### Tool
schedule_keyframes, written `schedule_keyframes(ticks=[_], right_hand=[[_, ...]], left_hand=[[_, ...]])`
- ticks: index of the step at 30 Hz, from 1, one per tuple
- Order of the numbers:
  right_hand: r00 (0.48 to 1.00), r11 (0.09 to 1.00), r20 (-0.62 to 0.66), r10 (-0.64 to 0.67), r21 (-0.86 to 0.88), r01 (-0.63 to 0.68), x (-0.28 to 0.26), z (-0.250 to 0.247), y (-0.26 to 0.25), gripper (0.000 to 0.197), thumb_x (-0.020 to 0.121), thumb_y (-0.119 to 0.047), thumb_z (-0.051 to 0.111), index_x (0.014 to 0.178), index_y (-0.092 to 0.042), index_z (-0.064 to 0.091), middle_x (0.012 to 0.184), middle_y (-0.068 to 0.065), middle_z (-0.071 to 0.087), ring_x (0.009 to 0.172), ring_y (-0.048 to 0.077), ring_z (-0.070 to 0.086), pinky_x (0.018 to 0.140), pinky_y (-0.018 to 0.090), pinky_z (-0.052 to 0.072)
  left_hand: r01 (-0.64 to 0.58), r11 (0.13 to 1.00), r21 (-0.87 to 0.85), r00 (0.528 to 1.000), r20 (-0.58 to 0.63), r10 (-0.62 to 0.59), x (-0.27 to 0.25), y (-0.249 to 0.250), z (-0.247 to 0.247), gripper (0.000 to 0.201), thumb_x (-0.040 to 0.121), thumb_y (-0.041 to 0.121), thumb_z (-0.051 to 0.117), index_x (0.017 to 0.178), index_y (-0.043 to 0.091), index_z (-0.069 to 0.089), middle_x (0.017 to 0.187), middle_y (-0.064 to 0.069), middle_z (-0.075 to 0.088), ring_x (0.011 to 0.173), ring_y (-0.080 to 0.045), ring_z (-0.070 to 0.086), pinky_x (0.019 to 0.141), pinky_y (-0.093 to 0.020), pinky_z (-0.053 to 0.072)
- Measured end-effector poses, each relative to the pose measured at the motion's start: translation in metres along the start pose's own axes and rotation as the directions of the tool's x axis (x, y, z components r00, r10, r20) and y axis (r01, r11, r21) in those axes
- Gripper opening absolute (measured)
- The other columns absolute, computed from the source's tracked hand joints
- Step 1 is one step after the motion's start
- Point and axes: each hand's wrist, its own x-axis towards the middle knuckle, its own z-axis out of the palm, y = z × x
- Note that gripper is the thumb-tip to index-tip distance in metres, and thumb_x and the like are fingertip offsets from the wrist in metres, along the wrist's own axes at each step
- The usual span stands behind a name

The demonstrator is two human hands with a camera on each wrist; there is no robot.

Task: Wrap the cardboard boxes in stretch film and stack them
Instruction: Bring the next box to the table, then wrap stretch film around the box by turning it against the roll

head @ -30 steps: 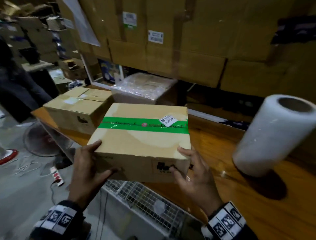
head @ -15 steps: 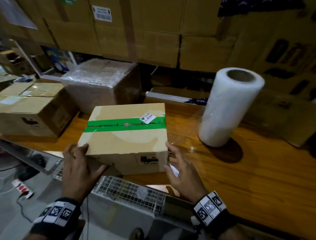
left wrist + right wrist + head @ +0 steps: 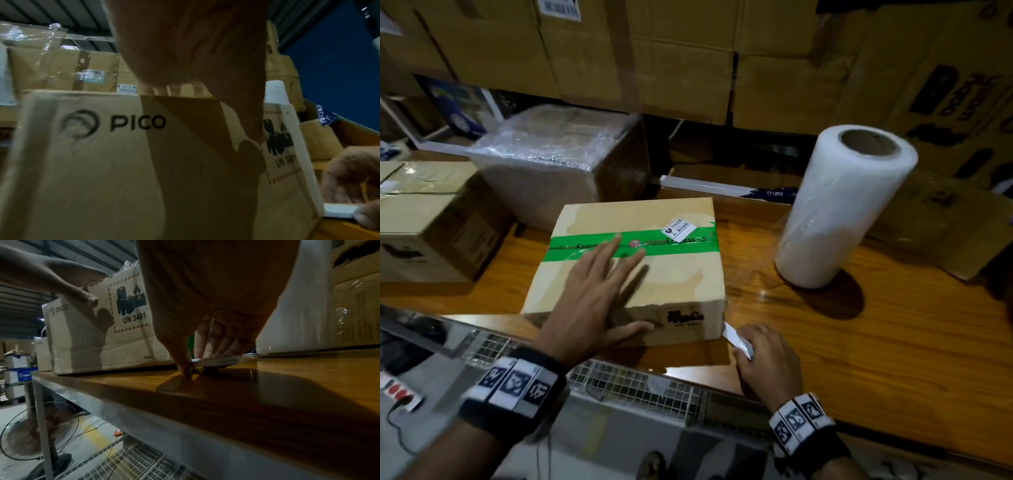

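Desk: wooden, box near my edge.
Left hand: flat, pressing box still.
Right hand: pinching film end; keep it taut at corner.

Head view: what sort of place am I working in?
Probably a warehouse packing station: large brown cardboard cartons stacked behind the wooden bench, a white stretch-film roll, and a film-wrapped cardboard box.

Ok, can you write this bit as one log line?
left hand flat on box | right hand pinches film end | roll upright
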Motion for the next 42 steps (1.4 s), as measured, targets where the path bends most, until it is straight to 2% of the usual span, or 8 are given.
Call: schedule_keyframes(ticks=[5, 11, 20, 24, 27, 31, 37, 42], right_hand=[[0.985, 0.986, -0.087, 0.151, -0.063, -0.156, -0.004, -0.001, 0.006, 0.029, 0.095, -0.032, 0.07, 0.123, -0.027, 0.069, 0.117, -0.005, 0.066, 0.108, 0.017, 0.061, 0.074, 0.025, 0.037], [0.918, 0.933, -0.188, 0.349, -0.018, -0.358, -0.008, -0.019, 0.048, 0.024, 0.089, -0.025, 0.077, 0.113, -0.022, 0.073, 0.109, 0.001, 0.07, 0.095, 0.024, 0.065, 0.07, 0.031, 0.048], [0.747, 0.777, -0.301, 0.593, -0.032, -0.629, -0.036, -0.06, 0.126, 0.021, 0.091, -0.026, 0.074, 0.111, -0.023, 0.073, 0.09, 0.003, 0.069, 0.075, 0.028, 0.064, 0.066, 0.041, 0.059], [0.717, 0.745, -0.306, 0.626, -0.038, -0.666, -0.032, -0.071, 0.117, 0.027, 0.092, -0.035, 0.074, 0.116, -0.023, 0.07, 0.097, 0.003, 0.067, 0.087, 0.027, 0.065, 0.075, 0.04, 0.057], [0.748, 0.818, -0.38, 0.544, 0.044, -0.573, -0.015, -0.083, 0.085, 0.039, 0.094, -0.037, 0.072, 0.128, -0.018, 0.065, 0.122, 0.01, 0.064, 0.11, 0.032, 0.061, 0.081, 0.042, 0.052], [0.779, 0.952, -0.565, 0.273, 0.039, -0.305, 0.015, -0.112, 0.031, 0.044, 0.092, -0.033, 0.074, 0.132, -0.02, 0.061, 0.126, 0.006, 0.059, 0.113, 0.026, 0.058, 0.079, 0.04, 0.051], [0.65, 0.997, -0.76, -0.008, -0.059, -0.056, 0.061, -0.183, -0.007, 0.075, 0.087, -0.028, 0.078, 0.152, -0.016, 0.042, 0.155, 0.012, 0.037, 0.141, 0.031, 0.038, 0.107, 0.05, 0.047], [0.882, 0.937, -0.433, -0.185, -0.348, 0.026, 0.113, -0.23, 0.005, 0.098, 0.08, -0.035, 0.08, 0.161, -0.017, 0.028, 0.166, 0.01, 0.029, 0.157, 0.028, 0.019, 0.129, 0.053, 0.009]], left_hand=[[-0.138, 0.982, 0.131, 0.982, 0.148, 0.119, 0.019, -0.006, 0.015, 0.126, 0.067, 0.064, 0.086, 0.165, 0.032, 0.015, 0.169, -0.02, 0.019, 0.148, -0.042, 0.034, 0.118, -0.056, 0.029], [-0.202, 0.971, 0.125, 0.975, 0.119, 0.187, 0.022, -0.013, 0.018, 0.117, 0.07, 0.057, 0.085, 0.165, 0.026, 0.023, 0.166, -0.024, 0.026, 0.144, -0.046, 0.042, 0.115, -0.058, 0.036], [-0.281, 0.953, 0.114, 0.959, 0.065, 0.275, 0.051, -0.004, 0.027, 0.108, 0.071, 0.063, 0.079, 0.16, 0.022, 0.035, 0.157, -0.025, 0.043, 0.135, -0.047, 0.051, 0.107, -0.059, 0.046], [-0.324, 0.943, 0.077, 0.944, 0.085, 0.317, 0.065, 0.001, 0.035, 0.105, 0.076, 0.065, 0.073, 0.162, 0.026, 0.028, 0.16, -0.023, 0.04, 0.143, -0.046, 0.044, 0.111, -0.057, 0.043], [-0.343, 0.937, 0.068, 0.937, 0.092, 0.336, 0.069, 0.005, 0.039, 0.1, 0.08, 0.065, 0.066, 0.163, 0.025, 0.028, 0.161, -0.022, 0.037, 0.145, -0.046, 0.04, 0.114, -0.055, 0.041], [-0.365, 0.93, 0.042, 0.927, 0.103, 0.359, 0.07, 0.014, 0.039, 0.092, 0.085, 0.069, 0.047, 0.164, 0.026, 0.026, 0.163, -0.021, 0.035, 0.147, -0.045, 0.038, 0.115, -0.054, 0.04], [-0.442, 0.894, 0.076, 0.896, 0.087, 0.436, 0.076, 0.036, 0.044, 0.094, 0.081, 0.075, 0.041, 0.161, 0.027, 0.033, 0.158, -0.018, 0.044, 0.14, -0.041, 0.05, 0.111, -0.049, 0.039], [-0.5, 0.862, 0.082, 0.866, 0.068, 0.496, 0.098, 0.041, 0.043, 0.107, 0.071, 0.073, 0.069, 0.161, 0.028, 0.033, 0.159, -0.014, 0.044, 0.143, -0.036, 0.047, 0.112, -0.046, 0.032]])
